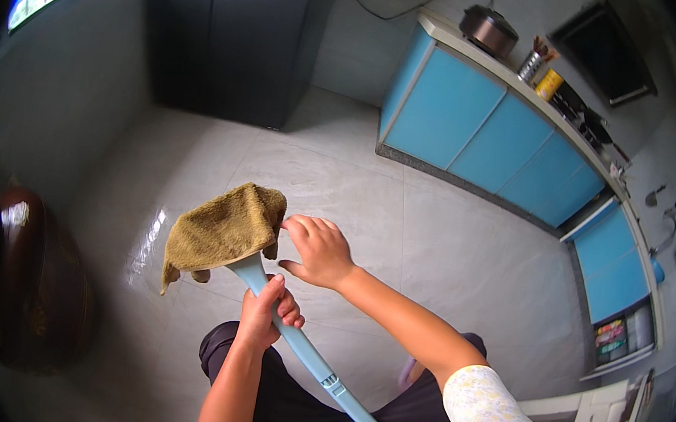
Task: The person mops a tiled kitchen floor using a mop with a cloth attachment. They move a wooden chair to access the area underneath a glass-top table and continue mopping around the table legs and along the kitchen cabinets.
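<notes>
My left hand is wrapped around a light-blue plastic handle, just below its head. A brown-yellow terry cloth is draped over that head and hides its shape; corners of the cloth hang down at both sides. The handle slants down towards my waist, with a latch-like joint partway along. Close to the cloth's right edge is my right hand, thumb and fingers apart. Whether its fingertips touch the cloth I cannot tell.
A dark glazed jar stands at left on the tiled floor. Ahead is a dark refrigerator. Blue kitchen cabinets curve along the right, with a rice cooker on the counter. A white wooden piece of furniture is at lower right.
</notes>
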`<state>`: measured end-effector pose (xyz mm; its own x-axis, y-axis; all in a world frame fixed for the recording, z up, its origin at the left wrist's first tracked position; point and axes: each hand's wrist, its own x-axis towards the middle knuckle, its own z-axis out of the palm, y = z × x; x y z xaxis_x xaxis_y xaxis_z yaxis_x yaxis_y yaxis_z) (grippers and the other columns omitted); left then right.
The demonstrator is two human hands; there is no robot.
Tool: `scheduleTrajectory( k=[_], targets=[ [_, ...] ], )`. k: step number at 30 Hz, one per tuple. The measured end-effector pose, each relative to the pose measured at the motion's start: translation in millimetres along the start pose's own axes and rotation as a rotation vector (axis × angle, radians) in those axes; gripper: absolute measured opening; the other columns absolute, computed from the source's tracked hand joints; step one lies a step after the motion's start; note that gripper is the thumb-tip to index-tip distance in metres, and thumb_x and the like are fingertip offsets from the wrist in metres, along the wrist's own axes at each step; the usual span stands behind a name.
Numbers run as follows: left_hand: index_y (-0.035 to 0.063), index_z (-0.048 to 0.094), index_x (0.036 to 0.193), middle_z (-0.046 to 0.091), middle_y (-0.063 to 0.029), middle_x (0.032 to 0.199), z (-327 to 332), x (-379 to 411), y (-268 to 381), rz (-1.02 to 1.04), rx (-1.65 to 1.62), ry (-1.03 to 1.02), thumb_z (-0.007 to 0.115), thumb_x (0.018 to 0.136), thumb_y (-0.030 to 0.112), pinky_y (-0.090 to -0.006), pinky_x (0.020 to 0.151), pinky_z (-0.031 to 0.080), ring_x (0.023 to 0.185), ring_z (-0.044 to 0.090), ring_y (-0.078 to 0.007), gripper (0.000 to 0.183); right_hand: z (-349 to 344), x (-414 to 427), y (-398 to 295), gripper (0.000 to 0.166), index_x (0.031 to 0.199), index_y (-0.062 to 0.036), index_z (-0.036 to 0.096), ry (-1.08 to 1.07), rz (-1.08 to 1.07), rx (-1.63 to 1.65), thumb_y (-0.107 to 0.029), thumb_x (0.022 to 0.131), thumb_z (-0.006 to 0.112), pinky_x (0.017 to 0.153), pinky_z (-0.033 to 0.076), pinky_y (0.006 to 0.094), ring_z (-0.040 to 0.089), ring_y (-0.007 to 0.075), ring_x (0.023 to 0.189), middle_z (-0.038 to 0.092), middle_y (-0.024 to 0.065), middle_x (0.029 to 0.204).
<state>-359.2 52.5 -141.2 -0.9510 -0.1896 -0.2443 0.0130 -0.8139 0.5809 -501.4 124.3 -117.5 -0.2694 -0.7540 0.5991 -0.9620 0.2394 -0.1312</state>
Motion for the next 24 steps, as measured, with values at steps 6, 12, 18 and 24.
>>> scheduleTrajectory(
  k=[6,12,18,24],
  targets=[
    [0.014,0.035,0.065,0.029,0.0012,0.048,-5.7,0.4,-2.0,0.0,0.007,-0.027,0.05,0.086,0.033,-0.0304,0.044,0.035,0.039,0.031,-0.0119,0.032,31.3,27.2,2.0,0.016,0.069,-0.0085,0.043,0.209,0.058,-0.012,-0.014,0.064,0.058,0.058,0.04,0.038,0.051,0.0261,0.062,0.049,0.0059,0.064],
    [0.0106,0.035,0.064,0.032,-0.0021,0.049,-9.5,0.2,-1.6,0.01,-0.009,-0.014,0.051,0.086,0.03,-0.0344,0.046,0.039,0.041,0.037,-0.0163,0.034,22.4,-9.4,1.3,0.013,0.06,-0.011,0.044,0.103,-0.143,0.081,-0.014,0.059,0.057,0.053,0.039,0.0359,0.049,0.023,0.055,0.044,0.0033,0.056],
    [0.0098,0.035,0.065,0.034,-0.0027,0.05,-7.4,2.3,0.2,0.031,0.001,-0.052,0.05,0.087,0.031,-0.0348,0.047,0.041,0.042,0.04,-0.0165,0.034,2.6,-22.4,-6.9,0.017,0.086,-0.0098,0.056,0.142,-0.062,0.016,-0.013,0.069,0.056,0.071,0.042,0.0365,0.056,0.0228,0.074,0.059,0.0065,0.083],
    [0.009,0.035,0.07,0.036,-0.0028,0.051,-4.3,0.0,-6.4,0.098,-0.052,0.037,0.053,0.086,0.028,-0.0345,0.046,0.042,0.043,0.041,-0.0163,0.031,-68.1,-175.3,-45.5,0.068,0.127,0.0001,0.034,-0.668,0.596,0.649,-0.036,0.077,0.063,0.089,0.042,0.0356,0.052,0.0261,0.106,0.052,0.0172,0.116]
  ],
)
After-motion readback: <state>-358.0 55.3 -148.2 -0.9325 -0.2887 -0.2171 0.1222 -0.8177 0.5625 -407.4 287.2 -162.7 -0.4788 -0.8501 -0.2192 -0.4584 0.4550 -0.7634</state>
